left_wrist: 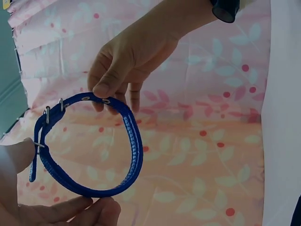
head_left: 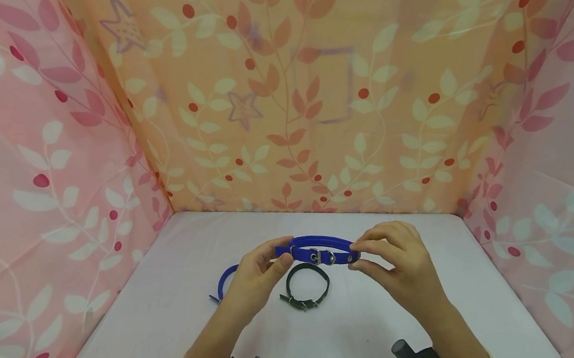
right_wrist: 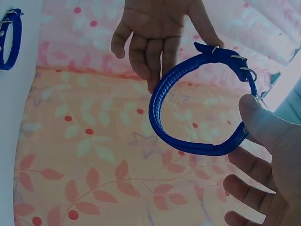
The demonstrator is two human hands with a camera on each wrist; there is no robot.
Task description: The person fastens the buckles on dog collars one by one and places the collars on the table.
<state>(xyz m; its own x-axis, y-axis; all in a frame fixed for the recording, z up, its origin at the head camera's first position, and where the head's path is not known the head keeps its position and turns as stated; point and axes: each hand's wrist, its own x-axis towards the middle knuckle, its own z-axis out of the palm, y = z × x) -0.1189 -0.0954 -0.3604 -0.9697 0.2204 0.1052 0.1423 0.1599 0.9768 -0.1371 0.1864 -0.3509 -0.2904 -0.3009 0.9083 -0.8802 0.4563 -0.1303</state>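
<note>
Both hands hold a buckled blue collar (head_left: 336, 258) up above the white table, its metal buckle and D-ring facing the head camera. My left hand (head_left: 255, 279) grips the collar's left side near the strap tail, thumb in front and fingers behind. At the other side, my right hand (head_left: 403, 264) pinches the band between thumb and fingertips. The right wrist view shows the blue collar (right_wrist: 157, 110) as a round loop with a stitched inner lining. Below it on the table lies a black collar (head_left: 329, 281), also buckled into a loop.
A second blue collar (head_left: 222, 280) lies on the white table (head_left: 175, 258), partly hidden behind my left hand. Floral cloth walls (head_left: 283, 93) enclose the table at the back and both sides. Dark wrist mounts (head_left: 417, 353) show at the bottom edge.
</note>
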